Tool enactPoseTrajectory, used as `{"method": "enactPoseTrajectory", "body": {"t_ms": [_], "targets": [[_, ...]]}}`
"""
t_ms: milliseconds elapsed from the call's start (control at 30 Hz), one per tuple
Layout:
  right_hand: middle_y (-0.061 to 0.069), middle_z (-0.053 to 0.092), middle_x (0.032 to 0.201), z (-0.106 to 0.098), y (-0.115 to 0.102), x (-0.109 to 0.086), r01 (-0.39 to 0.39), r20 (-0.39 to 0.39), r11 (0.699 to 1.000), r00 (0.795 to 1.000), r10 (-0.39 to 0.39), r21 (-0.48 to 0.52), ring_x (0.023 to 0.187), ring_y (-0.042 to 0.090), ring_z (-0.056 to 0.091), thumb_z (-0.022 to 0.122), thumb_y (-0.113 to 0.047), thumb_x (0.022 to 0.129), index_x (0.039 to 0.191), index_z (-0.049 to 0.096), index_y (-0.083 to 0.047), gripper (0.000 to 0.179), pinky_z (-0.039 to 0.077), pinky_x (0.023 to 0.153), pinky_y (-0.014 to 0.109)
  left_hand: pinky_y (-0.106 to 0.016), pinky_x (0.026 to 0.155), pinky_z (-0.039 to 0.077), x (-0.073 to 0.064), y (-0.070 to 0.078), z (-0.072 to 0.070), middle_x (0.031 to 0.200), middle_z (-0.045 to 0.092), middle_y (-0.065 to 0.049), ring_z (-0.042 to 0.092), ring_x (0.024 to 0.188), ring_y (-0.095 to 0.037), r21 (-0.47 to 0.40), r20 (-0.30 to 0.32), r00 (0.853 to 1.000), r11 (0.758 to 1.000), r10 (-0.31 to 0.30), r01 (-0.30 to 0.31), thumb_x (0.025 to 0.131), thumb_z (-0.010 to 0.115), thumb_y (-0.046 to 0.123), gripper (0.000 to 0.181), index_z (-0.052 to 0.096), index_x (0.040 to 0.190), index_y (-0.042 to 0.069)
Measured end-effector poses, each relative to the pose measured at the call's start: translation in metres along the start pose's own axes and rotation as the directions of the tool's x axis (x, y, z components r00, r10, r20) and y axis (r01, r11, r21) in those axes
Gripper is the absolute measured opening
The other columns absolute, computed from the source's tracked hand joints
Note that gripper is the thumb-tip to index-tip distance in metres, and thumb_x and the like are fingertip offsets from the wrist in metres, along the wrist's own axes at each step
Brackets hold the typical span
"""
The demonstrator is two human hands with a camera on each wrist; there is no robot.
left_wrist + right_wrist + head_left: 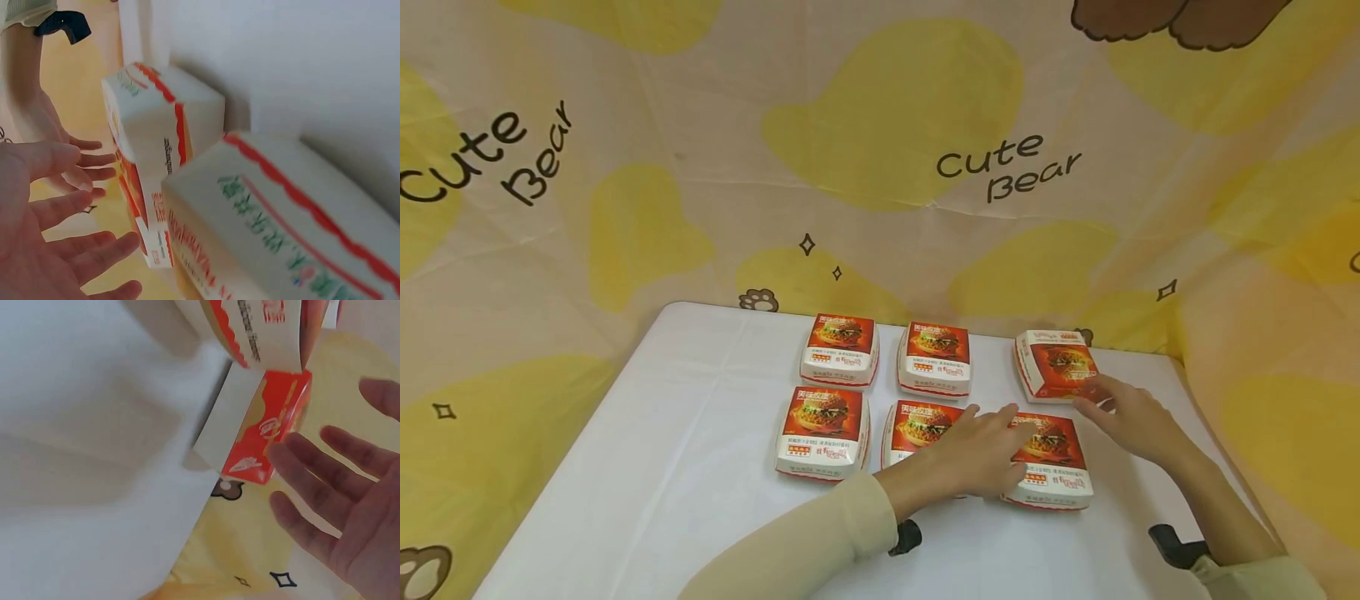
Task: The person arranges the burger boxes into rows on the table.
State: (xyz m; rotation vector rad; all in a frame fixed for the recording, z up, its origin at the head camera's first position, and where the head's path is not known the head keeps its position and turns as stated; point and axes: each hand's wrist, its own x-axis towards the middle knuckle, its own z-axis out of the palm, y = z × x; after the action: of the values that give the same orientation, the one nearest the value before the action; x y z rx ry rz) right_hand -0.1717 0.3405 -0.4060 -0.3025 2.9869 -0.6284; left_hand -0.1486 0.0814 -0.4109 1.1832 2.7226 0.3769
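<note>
My left hand (pixel 985 454) reaches across the front row, its fingers spread at the left side of the front right burger box (pixel 1051 454). It partly hides the front middle burger box (pixel 921 423). My right hand (pixel 1138 417) has its fingertips at the near right corner of the back right burger box (pixel 1056 367), which sits turned compared with the others. In the left wrist view the fingers (pixel 94 256) are loosely straight beside the white box sides. Extended fingers (pixel 312 475) show next to the red end of a box (pixel 265 434) in the right wrist view.
Three more matching burger boxes stand on the white table (pixel 647 433): the front left box (pixel 822 433), back left box (pixel 839 350) and back middle box (pixel 934 358). A patterned cloth (pixel 880 167) hangs right behind the table's back edge. Dark straps (pixel 1176 546) circle the wrists.
</note>
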Motion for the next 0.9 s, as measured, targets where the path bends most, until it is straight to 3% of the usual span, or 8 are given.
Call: {"method": "enactPoseTrajectory", "body": {"t_ms": [200,500,633,900], "targets": [[0.035,0.06,0.117,-0.008,0.011,0.017,-0.027,-0.083,1.0,0.996,0.026,-0.01,0.102,0.049,0.06,0.061,-0.029,0.099,0.134,0.049,0.01,0.053,0.053,0.075,0.058,-0.046,0.109,0.039,0.016,-0.01,-0.012,0.151,0.045,-0.005,0.051,0.131,-0.021,-0.066,-0.006,0.998,0.996,-0.063,0.062,0.098,0.057,0.034,0.053,0.048,0.148,0.022],[0.044,0.031,0.143,-0.012,0.021,0.041,-0.098,-0.006,0.995,0.995,0.098,0.033,0.128,0.063,0.033,0.054,-0.031,0.102,0.149,0.025,0.012,0.07,0.033,0.096,0.075,-0.038,0.104,0.045,0.044,-0.027,-0.017,0.156,0.038,-0.007,0.048,0.135,-0.022,-0.14,-0.032,0.984,0.975,-0.176,0.17,0.1,0.054,0.036,0.059,0.038,0.154,0.021],[0.042,0.028,0.146,-0.008,0.024,0.05,-0.077,0.024,0.996,0.997,0.076,0.051,0.132,0.063,0.025,0.056,-0.022,0.101,0.15,0.021,0.014,0.069,0.026,0.1,0.076,-0.039,0.106,0.043,0.052,-0.03,-0.018,0.158,0.034,-0.009,0.045,0.137,-0.025,-0.244,-0.004,0.978,0.949,-0.208,0.201,0.099,0.054,0.033,0.061,0.035,0.156,0.02],[0.045,0.029,0.143,-0.005,0.028,0.058,-0.072,0.056,0.997,0.996,0.069,0.04,0.13,0.063,0.028,0.053,-0.017,0.101,0.148,0.023,0.017,0.065,0.027,0.102,0.074,-0.04,0.113,0.034,0.07,-0.034,-0.022,0.161,0.027,-0.014,0.033,0.145,-0.028,-0.455,0.019,0.97,0.862,-0.242,0.224,0.099,0.055,0.032,0.067,0.029,0.158,0.018]]}}
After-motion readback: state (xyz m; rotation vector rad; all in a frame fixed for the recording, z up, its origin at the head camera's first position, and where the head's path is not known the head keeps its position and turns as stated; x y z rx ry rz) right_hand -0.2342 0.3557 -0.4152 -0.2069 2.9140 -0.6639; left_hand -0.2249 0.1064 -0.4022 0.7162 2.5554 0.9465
